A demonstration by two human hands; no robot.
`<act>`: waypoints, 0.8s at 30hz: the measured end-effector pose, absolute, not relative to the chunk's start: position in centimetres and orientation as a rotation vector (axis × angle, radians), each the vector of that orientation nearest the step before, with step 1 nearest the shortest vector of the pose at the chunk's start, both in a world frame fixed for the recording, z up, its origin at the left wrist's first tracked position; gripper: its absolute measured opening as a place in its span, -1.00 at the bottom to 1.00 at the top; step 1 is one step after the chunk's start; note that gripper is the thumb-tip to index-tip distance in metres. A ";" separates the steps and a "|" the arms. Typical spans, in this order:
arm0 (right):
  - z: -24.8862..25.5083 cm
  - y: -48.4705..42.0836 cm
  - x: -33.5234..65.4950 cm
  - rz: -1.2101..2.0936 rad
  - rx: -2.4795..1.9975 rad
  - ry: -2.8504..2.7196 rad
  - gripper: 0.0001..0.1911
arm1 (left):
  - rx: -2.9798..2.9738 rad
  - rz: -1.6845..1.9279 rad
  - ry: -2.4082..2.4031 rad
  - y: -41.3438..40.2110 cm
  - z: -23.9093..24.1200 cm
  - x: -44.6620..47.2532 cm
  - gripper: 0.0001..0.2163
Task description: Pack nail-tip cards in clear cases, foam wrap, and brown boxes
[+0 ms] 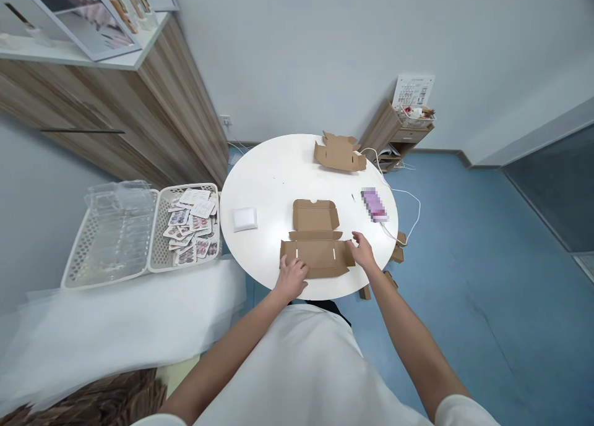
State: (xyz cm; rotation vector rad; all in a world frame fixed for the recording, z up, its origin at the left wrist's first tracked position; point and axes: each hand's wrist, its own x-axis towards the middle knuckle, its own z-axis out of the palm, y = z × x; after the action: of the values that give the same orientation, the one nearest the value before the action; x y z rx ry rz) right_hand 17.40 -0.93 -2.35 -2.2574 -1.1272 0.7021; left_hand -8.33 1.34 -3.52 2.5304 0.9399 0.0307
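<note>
A flat, unfolded brown cardboard box lies on the round white table near its front edge. My left hand rests on the box's near left flap, fingers curled down over it. My right hand touches the box's right side flap with its fingers bent around the edge. A second, partly folded cardboard box sits at the far side of the table. A small white pad lies on the table's left part.
A phone on a white cable lies at the table's right. Two white baskets stand to the left, one with clear plastic trays, one with several packets. Wooden cabinets stand at the back left and by the far wall. The floor is blue.
</note>
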 end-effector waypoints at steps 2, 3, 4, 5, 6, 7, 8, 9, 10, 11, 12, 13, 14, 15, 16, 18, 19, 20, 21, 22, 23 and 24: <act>-2.4 0.5 17.8 0.759 -2.221 -1.140 -0.52 | 2.528 0.013 0.961 1.4 -3.5 -8.3 -0.77; -2.5 1.2 17.9 0.786 -2.202 -1.153 -0.52 | 2.525 0.004 0.972 1.4 -3.5 -8.2 -0.79; -2.7 2.0 18.1 0.811 -2.184 -1.167 -0.53 | 2.522 -0.007 0.983 1.4 -3.5 -8.2 -0.81; -2.9 2.8 18.2 0.834 -2.173 -1.179 -0.54 | 2.519 -0.019 0.996 1.4 -3.5 -8.2 -0.82; -3.1 3.5 18.4 0.854 -2.168 -1.188 -0.54 | 2.517 -0.030 1.008 1.4 -3.5 -8.2 -0.83; -3.4 4.3 18.5 0.873 -2.167 -1.193 -0.54 | 2.515 -0.043 1.022 1.4 -3.5 -8.2 -0.83; -3.7 5.0 18.5 0.892 -2.168 -1.195 -0.54 | 2.513 -0.057 1.034 1.4 -3.5 -8.2 -0.83; -4.0 5.6 18.6 0.912 -2.168 -1.193 -0.54 | 2.512 -0.075 1.046 1.4 -3.5 -8.2 -0.83; -4.4 6.2 18.7 0.933 -2.163 -1.191 -0.55 | 2.510 -0.097 1.056 1.4 -3.6 -8.2 -0.83; -4.8 6.7 18.7 0.958 -2.153 -1.184 -0.56 | 2.508 -0.122 1.065 1.4 -3.6 -8.1 -0.83; -5.1 7.2 18.8 0.984 -2.140 -1.175 -0.58 | 2.506 -0.146 1.074 1.4 -3.6 -8.1 -0.83; -5.5 7.6 18.9 1.002 -2.127 -1.164 -0.60 | 2.505 -0.165 1.081 1.4 -3.7 -8.0 -0.83; -5.8 7.9 19.0 1.009 -2.118 -1.154 -0.61 | 2.504 -0.177 1.089 1.4 -3.8 -8.0 -0.84; -6.1 8.1 19.1 1.009 -2.113 -1.145 -0.62 | 2.504 -0.181 1.096 1.4 -3.8 -7.9 -0.84; -6.4 8.2 19.2 1.006 -2.112 -1.138 -0.63 | 2.502 -0.181 1.102 1.4 -3.9 -7.9 -0.84; -6.8 8.4 19.3 0.986 -2.113 -1.138 -0.64 | 2.492 -0.184 1.114 1.5 -4.0 -7.8 -0.85; -6.9 8.3 19.4 0.973 -2.115 -1.140 -0.64 | 2.484 -0.186 1.119 1.5 -4.0 -7.8 -0.84; -6.9 8.3 19.4 0.959 -2.116 -1.141 -0.64 | 2.477 -0.186 1.124 1.5 -3.9 -7.8 -0.83; -6.9 8.2 19.4 0.942 -2.116 -1.142 -0.65 | 2.476 -0.178 1.130 1.5 -3.9 -7.8 -0.80; -6.8 8.1 19.4 0.926 -2.112 -1.141 -0.65 | 2.482 -0.164 1.140 1.6 -3.8 -7.7 -0.75; -6.6 8.0 19.3 0.915 -2.102 -1.141 -0.65 | 2.495 -0.143 1.155 1.6 -3.6 -7.7 -0.69; -6.4 7.8 19.3 0.910 -2.086 -1.138 -0.65 | 2.514 -0.121 1.173 1.7 -3.5 -7.7 -0.62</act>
State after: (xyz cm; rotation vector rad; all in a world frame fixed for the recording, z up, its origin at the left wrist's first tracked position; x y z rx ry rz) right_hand 19.30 7.81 -6.40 -2.0863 -1.1381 0.9102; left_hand -7.69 1.74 -3.49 2.5136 1.1733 -0.1208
